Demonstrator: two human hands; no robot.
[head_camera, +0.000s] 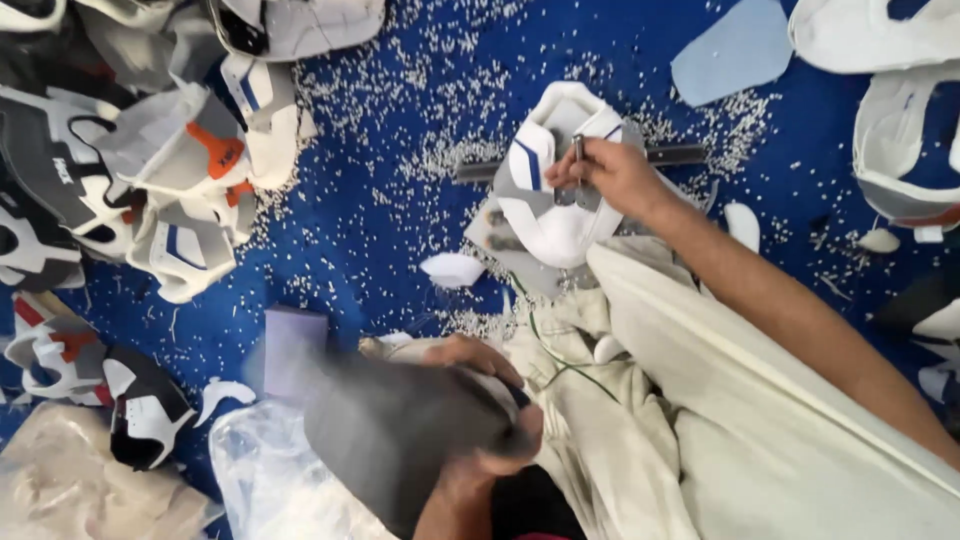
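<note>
The right hand (612, 176) is stretched out ahead, fingers closed around a thin metal tool (578, 160) held upright, its lower end pressed against a white, grey and blue shoe upper (555, 195) lying directly under the palm. A dark metal bar (678, 155) runs crosswise just beyond that hand, passing behind the upper. The left hand (490, 400) is drawn in close to the body, curled tight around a dark grey piece (400, 430) that is blurred; its thumb lies on top and the fingers wrap the near edge. Just left of this hand lie a pale purple block (292, 345) and clear plastic bag (270, 480). Between the two hands lies cream cloth (720, 400) over the lap, with a small white scrap (452, 268) beside it. White granules (420, 120) are strewn over the blue floor (350, 240) around the right hand. Far to the left of both hands sits a heap of uppers (160, 160) in white, black and orange.
</note>
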